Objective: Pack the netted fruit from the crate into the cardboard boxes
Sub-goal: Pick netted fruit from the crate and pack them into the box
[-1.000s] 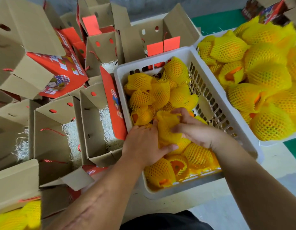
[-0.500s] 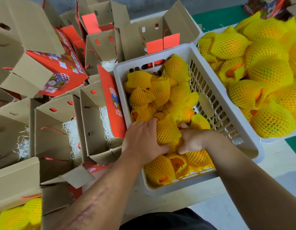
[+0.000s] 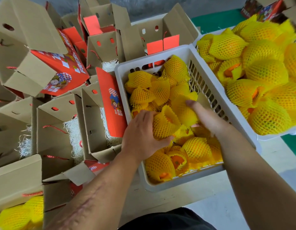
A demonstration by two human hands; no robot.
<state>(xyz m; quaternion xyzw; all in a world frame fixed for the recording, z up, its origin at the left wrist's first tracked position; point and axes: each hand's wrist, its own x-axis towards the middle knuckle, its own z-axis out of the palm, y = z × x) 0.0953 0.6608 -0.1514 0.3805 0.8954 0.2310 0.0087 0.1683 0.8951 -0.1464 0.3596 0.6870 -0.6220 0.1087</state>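
Fruit could slip out here, because the foam net on the netted fruit gapes open at the top and the orange can slide through if the piece tips on its way up. The left hand curls round this piece from the side, thumb underneath and fingers over the far edge, so that grip is closed on it, but it squeezes soft net more than firm fruit. The right hand reaches deep into the white crate, fingers pointing down among the other netted pieces, with the tips hidden; it seems to push or cup one, but I cannot tell if it holds anything. The held piece sits in the middle of the crate, just above the pile. Another worry is the neighbours: nets can snag on each other, so a quick pull might drag a second piece out onto the desk. The nearest open cardboard box stands just left of the crate with white shredded paper inside, and its tall red flap could catch the fruit on the way over.
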